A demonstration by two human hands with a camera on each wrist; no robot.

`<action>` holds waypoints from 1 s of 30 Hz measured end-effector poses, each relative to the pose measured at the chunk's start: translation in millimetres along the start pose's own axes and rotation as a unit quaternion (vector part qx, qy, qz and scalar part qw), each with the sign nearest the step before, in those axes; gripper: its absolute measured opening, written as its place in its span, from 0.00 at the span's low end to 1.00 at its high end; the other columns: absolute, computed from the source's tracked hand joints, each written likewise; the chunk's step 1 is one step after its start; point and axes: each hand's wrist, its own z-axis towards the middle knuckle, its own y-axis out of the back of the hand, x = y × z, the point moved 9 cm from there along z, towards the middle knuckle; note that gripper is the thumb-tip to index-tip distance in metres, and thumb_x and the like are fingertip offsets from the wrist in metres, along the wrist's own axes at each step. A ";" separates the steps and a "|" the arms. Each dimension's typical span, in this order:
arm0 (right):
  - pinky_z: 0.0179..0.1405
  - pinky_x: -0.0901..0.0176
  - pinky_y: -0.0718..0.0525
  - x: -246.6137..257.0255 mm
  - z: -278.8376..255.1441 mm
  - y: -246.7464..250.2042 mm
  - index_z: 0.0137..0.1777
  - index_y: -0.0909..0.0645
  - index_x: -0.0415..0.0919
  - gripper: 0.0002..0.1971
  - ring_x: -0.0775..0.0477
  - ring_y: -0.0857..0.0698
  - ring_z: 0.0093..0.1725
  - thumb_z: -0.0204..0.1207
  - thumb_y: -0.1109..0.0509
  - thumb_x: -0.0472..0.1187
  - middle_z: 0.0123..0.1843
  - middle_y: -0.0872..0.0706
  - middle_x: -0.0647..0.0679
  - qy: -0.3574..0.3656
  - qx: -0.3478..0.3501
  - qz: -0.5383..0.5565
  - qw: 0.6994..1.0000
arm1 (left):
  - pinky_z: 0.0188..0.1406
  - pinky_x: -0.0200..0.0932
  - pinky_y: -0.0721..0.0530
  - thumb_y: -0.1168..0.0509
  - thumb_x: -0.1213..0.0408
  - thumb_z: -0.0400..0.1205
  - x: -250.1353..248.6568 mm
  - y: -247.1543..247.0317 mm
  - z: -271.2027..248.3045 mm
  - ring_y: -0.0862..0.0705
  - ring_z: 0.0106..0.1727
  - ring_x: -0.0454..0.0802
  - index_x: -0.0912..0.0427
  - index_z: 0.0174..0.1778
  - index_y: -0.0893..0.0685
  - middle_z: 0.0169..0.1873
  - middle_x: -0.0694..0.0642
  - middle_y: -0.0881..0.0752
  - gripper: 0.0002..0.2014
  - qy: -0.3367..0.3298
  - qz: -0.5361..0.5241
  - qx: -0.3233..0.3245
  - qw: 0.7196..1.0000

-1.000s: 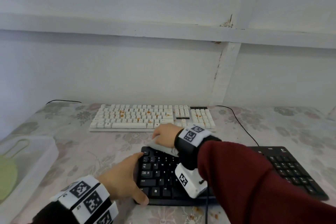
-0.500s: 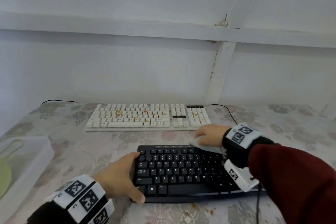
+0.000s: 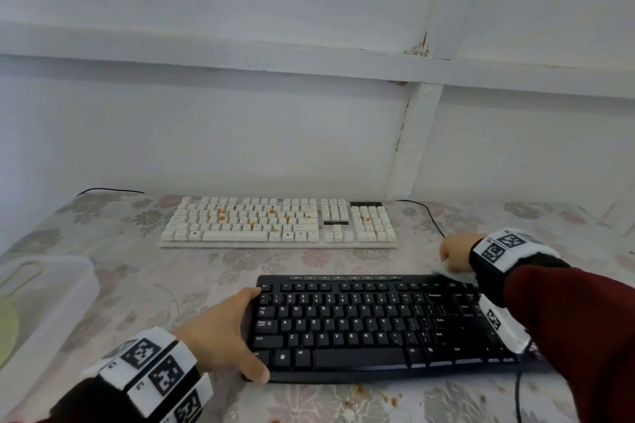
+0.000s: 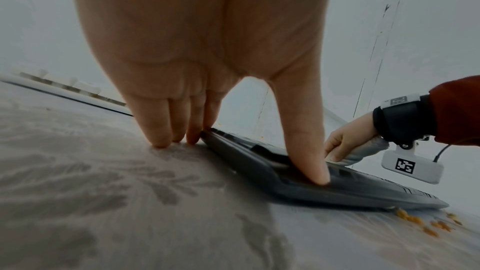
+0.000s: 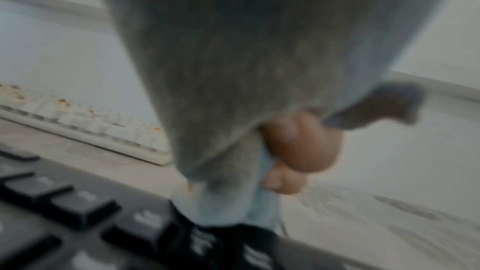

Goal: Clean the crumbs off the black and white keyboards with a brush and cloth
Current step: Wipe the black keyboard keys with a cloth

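Note:
The black keyboard [image 3: 378, 323] lies near me on the flowered tablecloth. My left hand [image 3: 252, 335] braces its left end: the thumb [image 4: 309, 163] presses the front corner, and the straight fingers [image 4: 166, 131] stand on the cloth against its edge. At the keyboard's back right corner my right hand [image 3: 450, 257] grips a pale blue-grey cloth [image 3: 457, 274], which fills the right wrist view as a blurred cloth [image 5: 233, 69] over the keys. The white keyboard [image 3: 278, 221] lies farther back, dotted with orange crumbs [image 3: 221, 216]. No brush is in view.
Orange crumbs [image 3: 360, 390] lie on the tablecloth in front of the black keyboard. A clear plastic box [image 3: 51, 288] holding something green stands at the left edge. A black cable [image 3: 426, 213] runs from the white keyboard toward my right hand. The wall is close behind.
My right hand has swept the cloth rightward along the black keyboard's back row, from its left end to its right end. The left hand has kept its hold.

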 end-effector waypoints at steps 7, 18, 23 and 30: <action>0.64 0.57 0.26 151.9 -26.4 60.4 0.67 0.21 0.39 0.16 0.44 0.21 0.66 0.82 0.40 0.39 0.68 0.20 0.43 0.182 -0.064 0.115 0.974 | 0.65 0.47 0.21 0.18 0.55 0.53 0.6 0.7 -0.8 0.19 0.60 0.41 0.40 0.74 0.44 0.59 0.36 0.19 0.56 0.013 0.016 0.009 1.000; 0.60 0.54 0.23 245.2 -31.1 62.1 0.64 0.20 0.36 0.15 0.42 0.20 0.63 0.82 0.39 0.40 0.65 0.17 0.42 0.282 -0.059 0.122 0.950 | 0.44 0.28 0.27 0.19 0.58 0.60 -4.9 3.3 -1.9 0.22 0.53 0.34 0.42 0.74 0.42 0.56 0.36 0.20 0.51 0.001 0.045 -0.004 0.999; 0.57 0.57 0.23 178.3 -23.0 45.6 0.62 0.19 0.42 0.15 0.48 0.19 0.58 0.80 0.37 0.48 0.62 0.17 0.49 0.239 -0.020 0.122 0.963 | 0.61 0.39 0.23 0.18 0.58 0.57 -0.8 1.7 1.1 0.21 0.60 0.39 0.42 0.75 0.44 0.60 0.36 0.21 0.54 0.003 0.022 0.003 1.000; 0.57 0.60 0.25 59.9 -17.7 19.9 0.63 0.18 0.50 0.15 0.54 0.21 0.55 0.78 0.35 0.47 0.60 0.17 0.54 0.134 -0.004 0.121 0.984 | 0.68 0.48 0.23 0.19 0.51 0.45 5.2 0.2 5.7 0.20 0.63 0.42 0.40 0.73 0.43 0.62 0.36 0.21 0.60 -0.012 0.001 0.004 1.000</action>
